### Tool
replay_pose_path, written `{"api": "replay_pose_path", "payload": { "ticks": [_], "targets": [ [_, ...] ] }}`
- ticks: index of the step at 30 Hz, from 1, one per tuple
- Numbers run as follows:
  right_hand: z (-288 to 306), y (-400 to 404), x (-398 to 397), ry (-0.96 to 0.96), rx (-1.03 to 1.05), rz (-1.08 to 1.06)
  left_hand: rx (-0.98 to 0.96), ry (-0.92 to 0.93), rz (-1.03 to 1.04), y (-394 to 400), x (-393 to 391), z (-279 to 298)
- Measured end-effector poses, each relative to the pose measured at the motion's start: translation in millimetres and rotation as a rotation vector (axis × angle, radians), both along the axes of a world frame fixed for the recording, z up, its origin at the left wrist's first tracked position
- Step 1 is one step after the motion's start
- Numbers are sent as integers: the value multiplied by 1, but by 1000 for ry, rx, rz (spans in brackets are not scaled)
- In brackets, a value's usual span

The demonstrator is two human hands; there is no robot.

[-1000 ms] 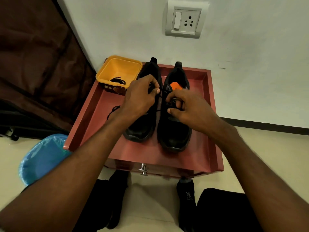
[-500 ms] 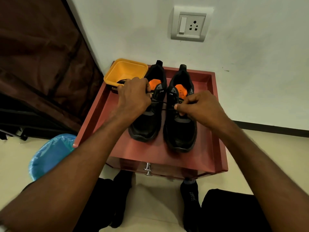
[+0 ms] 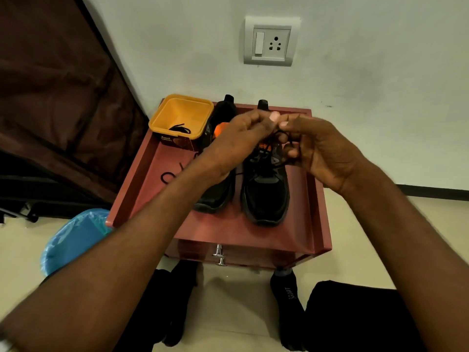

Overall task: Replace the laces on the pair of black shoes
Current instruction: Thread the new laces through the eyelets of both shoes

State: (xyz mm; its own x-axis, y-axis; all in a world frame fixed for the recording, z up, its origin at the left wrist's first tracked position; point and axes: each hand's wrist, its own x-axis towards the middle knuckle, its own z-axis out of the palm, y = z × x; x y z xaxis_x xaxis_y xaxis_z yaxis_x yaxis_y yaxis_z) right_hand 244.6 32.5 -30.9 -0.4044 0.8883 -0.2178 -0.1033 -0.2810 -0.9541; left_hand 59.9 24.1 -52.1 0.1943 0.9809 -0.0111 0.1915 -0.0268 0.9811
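Note:
Two black shoes with orange insoles stand side by side on a red bedside table [image 3: 299, 235]. The left shoe [image 3: 215, 196] is largely hidden behind my left forearm. A black lace [image 3: 281, 138] rises in loops from the eyelets of the right shoe [image 3: 266, 194]. My left hand [image 3: 236, 143] and my right hand [image 3: 322, 151] meet above the right shoe's collar, fingertips together, both pinching that lace. Another black lace [image 3: 170, 175] lies loose on the table to the left of the shoes.
A yellow tub [image 3: 181, 118] with a black lace inside stands at the table's back left corner. A blue bin [image 3: 73, 240] stands on the floor to the left. A dark curtain hangs at far left, a wall socket [image 3: 270, 41] above. My socked feet are below the drawer knob [image 3: 219, 255].
Both hands have risen from the shoes' tongues and come together above the right shoe, drawing the lace up into loops. The camera view has shifted slightly.

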Motion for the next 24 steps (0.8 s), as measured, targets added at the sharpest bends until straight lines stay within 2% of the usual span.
{"api": "replay_pose_path", "payload": {
  "ticks": [3, 5, 6, 8, 9, 10, 11, 12, 14, 16, 17, 19, 22, 24],
  "targets": [
    [2, 7, 12, -130, 129, -182, -37, 102, -2, -2, 0, -2],
    [2, 11, 21, -103, 132, -336, -46, 253, 50, -2, -8, -4],
    [1, 14, 26, -70, 118, -404, -36, 412, 62, -1, -15, -7],
    [0, 16, 33, -49, 105, -483, 8, 905, 47, -1, -24, -12],
    [-1, 17, 35, -89, 123, -482, 8, 1071, 27, -2, -26, -13],
    [-3, 18, 36, -165, 160, -455, 7, 1108, 7, -3, -27, -14],
    [-5, 17, 34, -259, 214, -402, 49, 1061, 2, -4, -28, -18],
    [-7, 16, 31, -344, 275, -327, 121, 926, 8, -4, -28, -20],
    [-8, 11, 21, -440, 363, -168, 227, 546, 26, -3, -25, -18],
    [-9, 7, 11, -432, 381, -76, 147, 246, -32, -2, -19, -14],
    [-10, 6, 8, -412, 383, -64, 95, 164, -58, -2, -16, -14],
    [-10, 6, 6, -396, 399, -88, 57, 139, -57, -1, -15, -11],
    [-11, 9, 13, -408, 415, -201, 95, 276, 5, 0, -22, -14],
    [-11, 12, 22, -395, 373, -245, 93, 268, 53, 2, -26, -17]
  ]
}}
